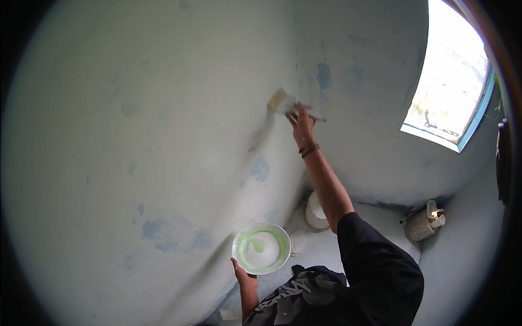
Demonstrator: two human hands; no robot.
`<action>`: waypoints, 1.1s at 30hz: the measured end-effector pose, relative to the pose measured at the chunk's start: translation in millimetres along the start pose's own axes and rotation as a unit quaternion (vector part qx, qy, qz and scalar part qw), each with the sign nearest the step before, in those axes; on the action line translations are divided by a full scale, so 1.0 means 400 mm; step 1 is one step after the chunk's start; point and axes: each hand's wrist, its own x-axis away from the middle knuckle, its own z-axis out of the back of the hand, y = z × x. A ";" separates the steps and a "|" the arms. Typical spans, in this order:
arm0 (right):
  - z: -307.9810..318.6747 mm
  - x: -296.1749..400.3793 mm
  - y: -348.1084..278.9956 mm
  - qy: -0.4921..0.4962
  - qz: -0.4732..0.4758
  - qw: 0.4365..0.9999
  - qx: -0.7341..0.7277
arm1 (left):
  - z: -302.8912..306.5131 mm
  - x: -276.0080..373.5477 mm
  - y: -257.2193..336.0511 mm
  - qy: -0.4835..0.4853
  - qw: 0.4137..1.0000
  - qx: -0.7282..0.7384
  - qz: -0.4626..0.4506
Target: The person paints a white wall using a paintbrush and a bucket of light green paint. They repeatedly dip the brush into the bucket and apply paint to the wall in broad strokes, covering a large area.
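Observation:
My right hand (302, 122) grips the handle of a wide paintbrush (281, 101) with pale yellowish bristles. Its bristles are at the white wall (195, 134), close to the corner; whether they touch it I cannot tell. Low beside the same wall, my left hand (244, 277) holds a round white bowl (261, 228) by its rim and underside. Inside the bowl lies whitish paint, with green showing at the bottom and around the sides. Bluish patches show on the wall, several of them low down.
A white bucket (316, 214) stands on the floor in the corner, partly behind my right arm. Farther right is a stained cylindrical container (422, 224) with things in it. A bright window (448, 77) opens in the right wall. A small white container (229, 314) lies at the bottom.

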 end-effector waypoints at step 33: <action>-0.200 -0.028 -0.117 -0.095 0.059 0.991 -0.068 | 0.007 0.010 0.015 0.035 0.998 -0.057 0.011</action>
